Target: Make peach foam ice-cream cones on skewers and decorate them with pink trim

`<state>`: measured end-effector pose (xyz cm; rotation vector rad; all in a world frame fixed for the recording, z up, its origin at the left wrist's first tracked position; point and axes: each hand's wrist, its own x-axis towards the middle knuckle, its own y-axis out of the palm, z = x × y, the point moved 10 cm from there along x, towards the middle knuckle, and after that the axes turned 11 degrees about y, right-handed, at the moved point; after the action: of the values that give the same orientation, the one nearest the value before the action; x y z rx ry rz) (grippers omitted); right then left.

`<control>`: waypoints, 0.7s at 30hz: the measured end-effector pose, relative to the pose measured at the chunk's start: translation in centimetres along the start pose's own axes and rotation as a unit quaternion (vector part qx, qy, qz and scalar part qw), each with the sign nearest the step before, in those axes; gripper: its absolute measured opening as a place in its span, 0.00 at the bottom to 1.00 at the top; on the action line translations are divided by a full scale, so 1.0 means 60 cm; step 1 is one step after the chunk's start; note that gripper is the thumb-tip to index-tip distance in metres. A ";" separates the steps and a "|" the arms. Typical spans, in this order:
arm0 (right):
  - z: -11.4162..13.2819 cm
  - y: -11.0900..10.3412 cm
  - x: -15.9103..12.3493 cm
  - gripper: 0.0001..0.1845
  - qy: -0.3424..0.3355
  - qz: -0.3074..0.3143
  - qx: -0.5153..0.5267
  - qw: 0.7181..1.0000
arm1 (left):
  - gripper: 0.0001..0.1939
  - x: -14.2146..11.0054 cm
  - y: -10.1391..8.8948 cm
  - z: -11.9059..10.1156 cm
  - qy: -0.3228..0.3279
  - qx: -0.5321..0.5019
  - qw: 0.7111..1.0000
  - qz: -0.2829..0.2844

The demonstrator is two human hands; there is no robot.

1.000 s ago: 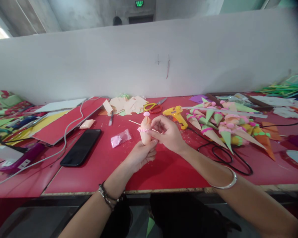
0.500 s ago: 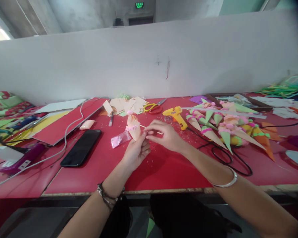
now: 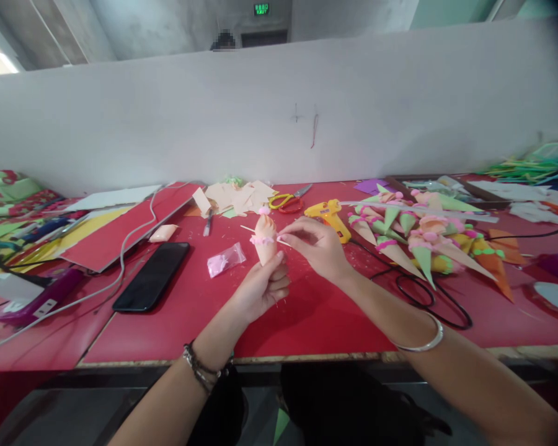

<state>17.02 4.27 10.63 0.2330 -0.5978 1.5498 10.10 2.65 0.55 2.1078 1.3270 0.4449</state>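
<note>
Upright in my left hand [image 3: 266, 286] is a toy ice cream cone [image 3: 265, 249], with a peach swirl, a pink ball on top and a pink ruffle around its middle. My left fingers are closed around its pointed lower end. At the ruffle's right side, my right hand [image 3: 320, 246] is pinched on a thin pale stick [image 3: 247, 228], which passes behind the cone. A bit of pink shows at my right fingertips; whether it belongs to the ruffle I cannot tell. A small clear bag of pink material [image 3: 225, 259] lies left of the cone.
A yellow glue gun [image 3: 333, 218] lies behind my right hand, its black cord looping rightward. Several finished cones [image 3: 421, 238] are piled at right. Scissors [image 3: 288, 201] and peach paper pieces [image 3: 237, 197] lie at the back. A black phone [image 3: 152, 277] rests at left.
The cone in my left hand has shifted right and stands more upright. My right hand has moved up from near the cone's lower part to its ruffle, and the stick now crosses behind the cone.
</note>
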 end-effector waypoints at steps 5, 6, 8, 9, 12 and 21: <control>0.000 0.001 0.000 0.02 0.004 0.002 0.027 1.000 | 0.16 -0.006 0.012 0.017 -0.059 -0.017 0.997 0.040; 0.001 0.002 0.000 0.02 0.002 0.002 0.025 1.000 | 0.15 -0.006 0.012 0.019 -0.064 -0.014 0.997 0.043; 0.002 0.003 -0.001 0.03 -0.001 0.001 0.023 1.000 | 0.14 -0.007 0.010 0.022 -0.069 -0.003 0.997 0.045; 0.003 0.004 -0.002 0.03 -0.001 0.003 0.022 1.000 | 0.14 -0.006 0.009 0.023 -0.070 0.004 0.997 0.044; 0.003 0.011 -0.004 0.04 0.001 0.016 0.024 1.000 | 0.15 -0.006 0.006 0.024 -0.066 0.020 0.997 0.040; -0.040 0.024 0.005 0.16 0.084 0.054 0.131 0.986 | 0.15 -0.009 0.012 0.025 -0.071 0.027 0.996 0.048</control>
<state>16.11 5.81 8.43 0.2679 -0.2767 1.7344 11.22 1.45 -0.12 2.2111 1.1726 0.2940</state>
